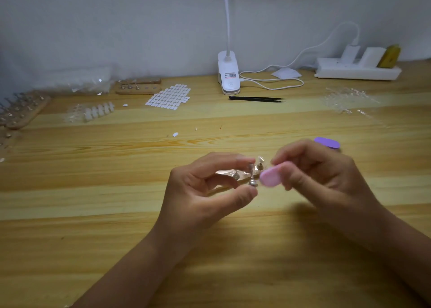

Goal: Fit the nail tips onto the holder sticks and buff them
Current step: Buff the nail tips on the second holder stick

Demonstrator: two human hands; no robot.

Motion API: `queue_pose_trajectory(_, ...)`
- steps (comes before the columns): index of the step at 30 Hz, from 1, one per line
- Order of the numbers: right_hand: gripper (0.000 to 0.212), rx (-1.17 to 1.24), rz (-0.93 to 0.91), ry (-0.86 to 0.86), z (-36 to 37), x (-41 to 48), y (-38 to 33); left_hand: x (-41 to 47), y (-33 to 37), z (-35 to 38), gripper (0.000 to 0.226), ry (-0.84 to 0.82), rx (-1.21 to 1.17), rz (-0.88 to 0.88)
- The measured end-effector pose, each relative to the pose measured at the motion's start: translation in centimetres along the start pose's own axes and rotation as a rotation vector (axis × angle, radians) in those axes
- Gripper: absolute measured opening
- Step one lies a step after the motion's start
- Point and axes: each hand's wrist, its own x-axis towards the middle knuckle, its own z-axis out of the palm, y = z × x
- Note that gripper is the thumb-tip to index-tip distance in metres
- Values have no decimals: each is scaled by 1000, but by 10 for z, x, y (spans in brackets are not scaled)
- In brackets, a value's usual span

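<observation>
Pinching a holder stick [251,175] in the left hand [205,191], gripping a pink buffer [270,177] beside it in the right hand [324,174]. Slotted in the wooden rack [35,112] far left: more sticks [20,99].

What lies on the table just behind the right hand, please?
A purple buffer block lies there on the wooden table; the right hand, holding a pink buffer, covers its near edge, so its full shape is unseen.

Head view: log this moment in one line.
left hand pinches stick | right hand holds pink buffer | purple buffer on table
</observation>
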Motion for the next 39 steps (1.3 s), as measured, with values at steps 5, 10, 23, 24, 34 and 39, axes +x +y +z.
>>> queue_pose_trajectory(5, 19, 406, 164, 129, 7, 0, 0, -2, -2, 3, 34, -2, -79, -58)
queue_pose_trajectory(10, 22, 456, 201, -16, 17, -4, -2, -3, -4, 5, 30, -11, -78, -41)
queue_pose_trajectory(23, 32, 502, 222, -50, 5, 2, 0, -3, -1, 3, 26, -97, -108, -79)
queue_pose_trajectory(24, 29, 483, 206, -52, 7, 1, -1, -2, 0, 4, 25, -113, -99, -82)
queue_pose_trajectory(34, 15, 356, 156, -42, 5, 1, -8, -2, 0, 5, 25, -128, -59, -54)
queue_pose_trajectory(39, 23, 364, 143, 23, 1, 3, -8, -1, 1, 5, 27, -100, -85, -61)
